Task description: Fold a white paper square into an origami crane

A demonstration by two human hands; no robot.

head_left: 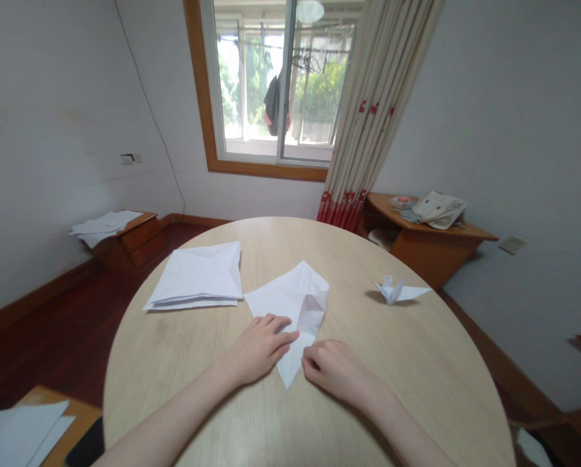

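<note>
A partly folded white paper sheet (290, 301) lies in the middle of the round wooden table (417, 363). My left hand (259, 347) rests on the sheet's lower left part, fingers stretched flat and pressed against the paper. My right hand (336, 370) lies at the sheet's lower tip, fingers curled and pinching or pressing the paper's edge. A stack of white sheets (198, 277) lies to the left of the folded sheet. A small finished paper crane (397, 290) stands on the table to the right.
A low wooden cabinet (132, 243) with papers stands at the left wall. A corner desk (426, 243) with a bag is at the right, beside the curtain (373, 117). More white paper (18, 431) lies on a surface at the lower left.
</note>
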